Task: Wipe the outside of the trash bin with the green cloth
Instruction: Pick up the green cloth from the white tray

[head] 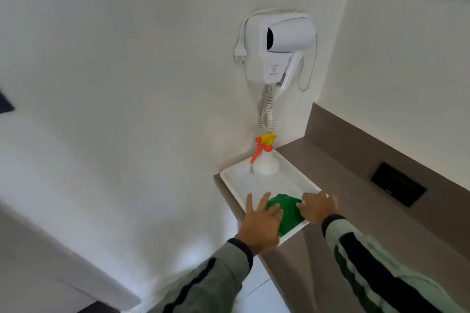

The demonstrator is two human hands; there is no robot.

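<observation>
Green cloth (283, 213) lies bunched on the white tray (287, 175) on the desk (356, 198), between both open hands. Left hand (259, 223) touches it, right hand (318, 207) is beside; neither grip holds it. It looks soft and light, so pinching the raised middle fold should work.

Bright, even, diffuse light; soft shadows; slight motion blur on hands; wide-angle bend at edges.

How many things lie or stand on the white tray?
2. A spray bottle stands at the far end of the tray, near the wall. A green cloth lies at the near end, between both hands, which may hide something small.
</observation>
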